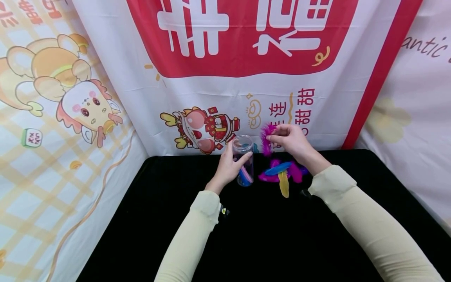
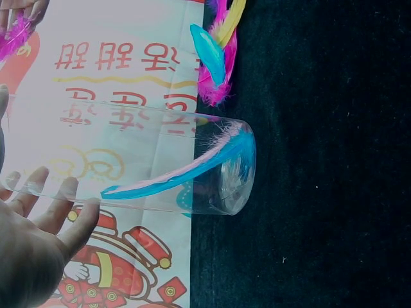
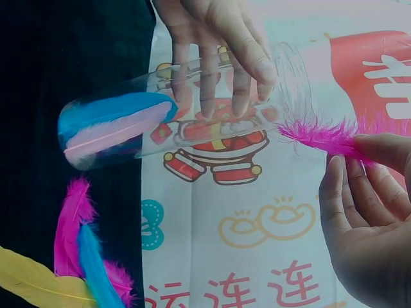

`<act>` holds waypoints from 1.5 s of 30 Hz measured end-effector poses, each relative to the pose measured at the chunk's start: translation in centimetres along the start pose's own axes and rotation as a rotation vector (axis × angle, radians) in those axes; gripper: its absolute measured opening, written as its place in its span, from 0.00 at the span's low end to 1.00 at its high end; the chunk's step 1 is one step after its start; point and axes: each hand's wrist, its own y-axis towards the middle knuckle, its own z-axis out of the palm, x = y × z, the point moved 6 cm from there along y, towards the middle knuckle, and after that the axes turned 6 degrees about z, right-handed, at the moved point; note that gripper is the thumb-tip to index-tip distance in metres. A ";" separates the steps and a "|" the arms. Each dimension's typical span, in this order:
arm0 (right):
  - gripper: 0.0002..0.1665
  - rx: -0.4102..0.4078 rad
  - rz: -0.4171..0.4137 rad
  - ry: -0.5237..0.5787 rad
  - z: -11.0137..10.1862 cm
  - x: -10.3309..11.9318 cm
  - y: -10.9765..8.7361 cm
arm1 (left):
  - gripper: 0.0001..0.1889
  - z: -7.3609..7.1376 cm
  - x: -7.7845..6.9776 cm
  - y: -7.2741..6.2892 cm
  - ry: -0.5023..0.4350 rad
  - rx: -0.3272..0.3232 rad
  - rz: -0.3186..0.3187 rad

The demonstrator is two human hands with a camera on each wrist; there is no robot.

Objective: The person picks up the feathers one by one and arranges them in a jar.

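My left hand (image 1: 225, 166) is gripping the clear jar (image 1: 249, 169), where one blue feather (image 3: 115, 109) and one pale pink feather (image 3: 119, 132) lie inside. My right hand (image 1: 292, 141) pinches a magenta feather (image 1: 266, 137) near its mouth. More feathers (image 1: 278, 169) rest on the black surface (image 1: 267, 235).

A printed cloth backdrop (image 1: 218, 84) hangs behind a black table (image 1: 264, 231).
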 end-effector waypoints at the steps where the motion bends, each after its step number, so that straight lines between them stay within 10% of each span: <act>1: 0.14 -0.002 0.003 -0.008 0.0 0.1 0.0 | 0.39 0.0 0.0 0.0 0.001 -0.001 -0.001; 45: 0.11 -0.018 -0.153 0.042 0.7 3.2 -0.6 | 0.40 -0.3 -0.1 -0.3 0.014 0.005 -0.010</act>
